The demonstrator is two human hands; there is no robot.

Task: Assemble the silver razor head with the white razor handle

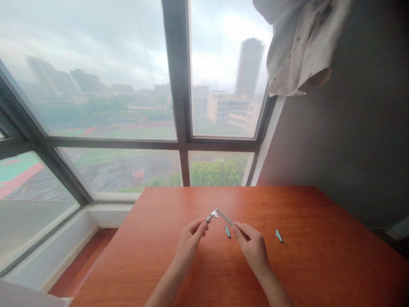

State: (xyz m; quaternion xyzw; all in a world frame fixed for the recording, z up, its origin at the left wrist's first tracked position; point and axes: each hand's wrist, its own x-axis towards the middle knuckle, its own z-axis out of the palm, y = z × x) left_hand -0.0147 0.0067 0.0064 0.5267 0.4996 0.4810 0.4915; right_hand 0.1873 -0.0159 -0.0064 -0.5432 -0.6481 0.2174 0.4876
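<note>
Pinched in my left hand point(194, 233) is a safety razor point(211, 215), its pale metallic head up and to the right. My right hand point(251, 241) is closed on the lower end of a slim, light-coloured stick point(225, 217), perhaps a small brush; its exact kind is too small to tell. The stick's upper tip meets or nearly touches the razor's head, both held above the table. Just left of my right fingers lies a green-and-dark razor cartridge point(228, 231). Another similar cartridge point(279, 236) rests farther right.
The reddish-brown wooden table point(153, 256) reaches to the large framed windows point(183, 145) ahead. A grey wall point(335, 140) stands on the right, and a light cloth garment point(300, 51) hangs at the upper right.
</note>
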